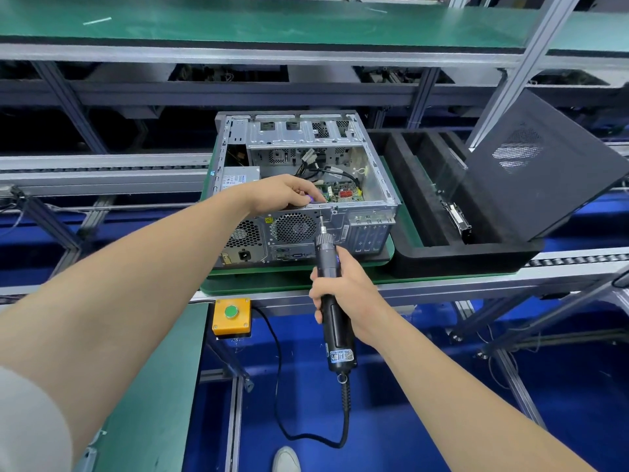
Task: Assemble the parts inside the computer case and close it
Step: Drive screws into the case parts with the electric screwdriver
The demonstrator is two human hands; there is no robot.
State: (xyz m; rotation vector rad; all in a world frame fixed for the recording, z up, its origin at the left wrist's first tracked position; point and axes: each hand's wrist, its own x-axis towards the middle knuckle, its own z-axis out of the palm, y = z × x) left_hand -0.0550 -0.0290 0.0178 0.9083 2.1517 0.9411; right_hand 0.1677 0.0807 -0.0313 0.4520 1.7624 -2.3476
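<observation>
**Operator:** What's nearest me?

**Spotter:** Your right hand [343,291] is wrapped around the black electric screwdriver [337,335]. It is a slim cylinder with a blue-and-white label near its base, too small to read. Its glossy black cable [282,386] loops down over the blue floor. To the left sits a boxy yellow button box [231,316] with a round green button.

**Operator:** And the tip?

**Spotter:** The steel bit meets the upper rear edge of the computer case [340,229]. The case lies open side up on the green-matted table [272,287]. It is bare stamped metal, with honeycomb vent holes, a round fan grille and a yellow warning sticker [269,220].

**Operator:** My other hand?

**Spotter:** Your left hand [286,194] rests on that same rear rim with its fingers curled. There is a purple spot at the fingertips, and I cannot tell whether you pinch anything. Beyond it, a green circuit board [335,194] lies inside.

**Operator:** Farther on?

**Spotter:** Just right of the case is a black foam tray [459,260] with long slots. The matte black side panel [531,172], with a mesh vent patch, leans on it. Behind runs a green-topped shelf [238,22] on aluminium rails.
</observation>
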